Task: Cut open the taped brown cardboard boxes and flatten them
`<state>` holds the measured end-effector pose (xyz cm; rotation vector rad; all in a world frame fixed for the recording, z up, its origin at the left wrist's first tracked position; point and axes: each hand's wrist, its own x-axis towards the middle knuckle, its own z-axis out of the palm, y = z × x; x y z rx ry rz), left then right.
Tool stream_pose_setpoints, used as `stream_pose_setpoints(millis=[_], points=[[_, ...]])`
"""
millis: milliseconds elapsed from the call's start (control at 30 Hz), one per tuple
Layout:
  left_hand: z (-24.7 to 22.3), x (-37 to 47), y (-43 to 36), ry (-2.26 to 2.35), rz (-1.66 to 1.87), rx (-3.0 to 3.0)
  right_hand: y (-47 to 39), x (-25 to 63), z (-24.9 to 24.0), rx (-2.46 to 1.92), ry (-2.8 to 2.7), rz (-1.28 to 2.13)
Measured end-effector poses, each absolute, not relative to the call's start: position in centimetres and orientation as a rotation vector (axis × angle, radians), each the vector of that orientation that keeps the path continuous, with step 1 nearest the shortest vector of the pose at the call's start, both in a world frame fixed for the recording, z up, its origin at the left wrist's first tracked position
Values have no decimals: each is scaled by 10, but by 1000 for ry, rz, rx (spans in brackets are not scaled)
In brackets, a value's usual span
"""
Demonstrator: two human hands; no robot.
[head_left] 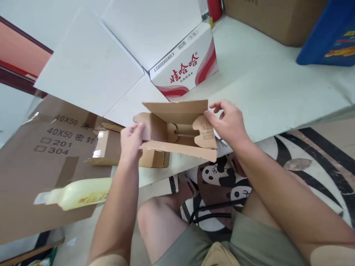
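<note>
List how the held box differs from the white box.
Colour: the held box is brown; the white box bears red lettering.
Support: the left hand grips the held box; the white box rests on the table.
Size: the held box looks smaller than the white box.
Shared: both are boxes.

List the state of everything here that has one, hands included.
Small cardboard box: open, inside showing.
Left hand: holding that box's left flap.
Right hand: thumb at its back right corner, fingers curled.
Yellow bottle: capped.
Large brown carton: taped; whether fully shut, unclear.
Cardboard box behind left hand: partly hidden; open or shut unclear.
White Wahaha carton: printed end in view; open or shut unclear.
</note>
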<state>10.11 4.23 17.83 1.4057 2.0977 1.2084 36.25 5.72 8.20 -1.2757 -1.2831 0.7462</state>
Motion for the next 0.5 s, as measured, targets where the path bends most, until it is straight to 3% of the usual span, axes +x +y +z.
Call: stream_pose_setpoints(millis=[267,400,500], points=[[173,125,12,2101,1470,2104,56,345,60,-1393,-1409,885],[168,131,3,2060,1517,2099,62,342,48,-1499,-1354,911],[171,123,0,2079,1522,1790,65,341,47,-1318,-1282,924]])
